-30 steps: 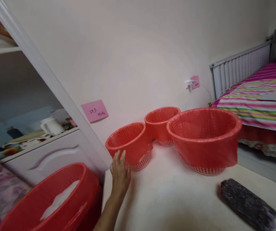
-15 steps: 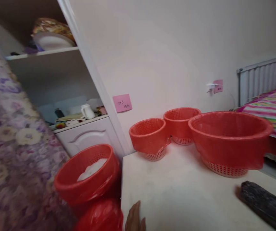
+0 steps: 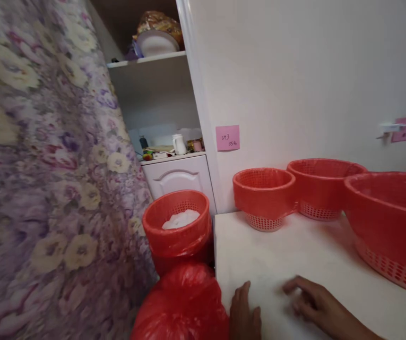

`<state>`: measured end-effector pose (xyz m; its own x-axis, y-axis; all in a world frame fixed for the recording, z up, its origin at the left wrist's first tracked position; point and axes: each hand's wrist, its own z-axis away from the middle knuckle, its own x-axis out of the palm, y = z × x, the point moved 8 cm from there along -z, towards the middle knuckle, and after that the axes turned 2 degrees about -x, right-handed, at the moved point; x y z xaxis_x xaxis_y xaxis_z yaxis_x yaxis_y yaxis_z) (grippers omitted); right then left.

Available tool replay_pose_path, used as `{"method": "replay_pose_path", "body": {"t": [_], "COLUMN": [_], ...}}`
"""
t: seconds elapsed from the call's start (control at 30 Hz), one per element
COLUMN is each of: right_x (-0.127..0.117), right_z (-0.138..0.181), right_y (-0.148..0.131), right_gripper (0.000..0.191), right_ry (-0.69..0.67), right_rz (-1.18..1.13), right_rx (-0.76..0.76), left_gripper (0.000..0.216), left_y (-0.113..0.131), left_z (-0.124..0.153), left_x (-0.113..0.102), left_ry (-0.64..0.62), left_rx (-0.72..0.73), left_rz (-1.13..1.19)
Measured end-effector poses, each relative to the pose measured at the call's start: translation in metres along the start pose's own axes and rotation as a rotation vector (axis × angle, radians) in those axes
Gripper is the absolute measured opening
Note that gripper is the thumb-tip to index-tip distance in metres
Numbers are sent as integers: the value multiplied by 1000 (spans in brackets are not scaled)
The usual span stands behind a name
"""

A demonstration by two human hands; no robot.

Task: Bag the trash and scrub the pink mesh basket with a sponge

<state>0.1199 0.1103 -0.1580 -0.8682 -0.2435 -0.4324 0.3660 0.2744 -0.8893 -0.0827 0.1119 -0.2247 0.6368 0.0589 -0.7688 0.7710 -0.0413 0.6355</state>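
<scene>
Bag (image 3: pixel 181 307) of shiny red plastic, bulging, lies between six and seven o'clock in the view, just beside the left hand (image 3: pixel 244 314); whether they touch cannot be told. That hand, cut by the lower edge between five and six, has its thumb parted from its fingers. The right hand (image 3: pixel 311 300), blurred, sits between four and five over the white table (image 3: pixel 252 255), fingers loosely bent with a gap between them. The two hands are apart from each other. Beyond the bag, at seven, stands a red bin (image 3: pixel 185 245) with something white (image 3: pixel 181 218) inside. On the table, from three toward four, are a small basket (image 3: pixel 263 200), a second basket (image 3: pixel 325 189) behind and a large basket (image 3: pixel 394 226), all red. A pink note (image 3: pixel 228 138) is on the wall between one and two, a white jug (image 3: pixel 179 144) near ten, and a floral curtain (image 3: pixel 54 179) fills nine.
</scene>
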Motion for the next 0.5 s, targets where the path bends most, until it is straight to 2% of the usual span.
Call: {"method": "replay_pose_path", "body": {"t": [0.13,0.23,0.37,0.5], "right_x": [39,64,96,127], "right_z": [-85,-131,-175,-207], "right_y": [-77,-123,-155,-163], "right_gripper": [35,46,63,71], "right_ry": [-73,-101,-108,-99], "right_rz": [139,305,422,528], "right_rx": [-315,-493,-560,-556], "left_gripper": [58,55,54,54], "left_y": [-10,-9,-2,4], "left_z": [-2,0,1,3], "left_x": [-5,-4,3,10], "left_ry": [122,125,71,-85], "left_rx": [32,-10,-81,-96], "left_rz": [181,274,279,320]}}
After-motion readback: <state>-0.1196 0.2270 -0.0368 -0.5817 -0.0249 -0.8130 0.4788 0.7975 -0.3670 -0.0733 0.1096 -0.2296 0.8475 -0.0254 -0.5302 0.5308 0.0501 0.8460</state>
